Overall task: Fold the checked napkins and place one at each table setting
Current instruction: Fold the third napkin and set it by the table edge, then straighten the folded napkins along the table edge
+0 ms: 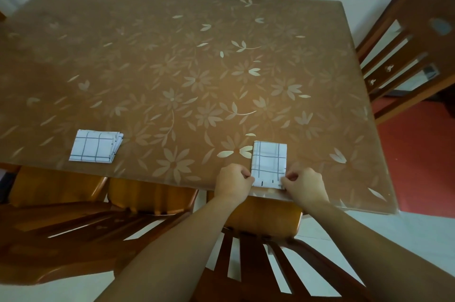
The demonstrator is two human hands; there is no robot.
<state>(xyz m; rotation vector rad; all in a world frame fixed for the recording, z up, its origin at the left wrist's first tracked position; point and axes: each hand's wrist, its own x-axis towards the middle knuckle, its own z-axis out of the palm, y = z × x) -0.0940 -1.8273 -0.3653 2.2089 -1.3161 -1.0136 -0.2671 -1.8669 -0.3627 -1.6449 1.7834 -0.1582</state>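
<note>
A white napkin with dark checks [269, 161], folded into a narrow rectangle, lies at the near edge of the table on the right. My left hand [232, 182] pinches its near left corner. My right hand [305, 186] pinches its near right corner. A second folded checked napkin [94, 146] rests flat near the front left of the table, untouched and far from both hands.
The table [172, 68] has a brown flower-patterned cover. Wooden chairs [258, 252] are tucked under the near edge, one directly below my arms, another [73, 215] to the left. A further chair [413, 43] stands at the right end, over a red floor.
</note>
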